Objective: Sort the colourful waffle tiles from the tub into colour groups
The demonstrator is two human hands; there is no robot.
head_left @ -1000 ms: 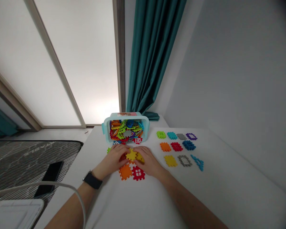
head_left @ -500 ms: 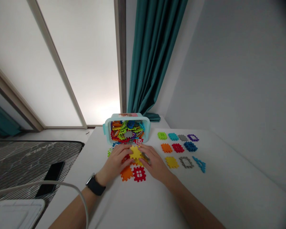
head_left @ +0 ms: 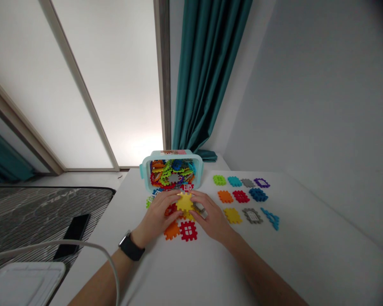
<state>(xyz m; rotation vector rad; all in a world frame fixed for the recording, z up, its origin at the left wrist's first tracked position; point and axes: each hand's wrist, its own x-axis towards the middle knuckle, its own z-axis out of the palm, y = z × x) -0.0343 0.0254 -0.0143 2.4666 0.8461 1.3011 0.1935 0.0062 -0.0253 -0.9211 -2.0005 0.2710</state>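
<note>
Hands [head_left: 158, 212], two, holding one yellow piece [head_left: 184, 202]; one tub [head_left: 198, 170] beyond.

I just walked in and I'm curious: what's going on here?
A person's left hand and right hand hold a yellow piece between them. An orange piece and a red piece lie on the table, nearer the camera. A bin stands beyond the hands; more pieces lie in rows on the right.
</note>
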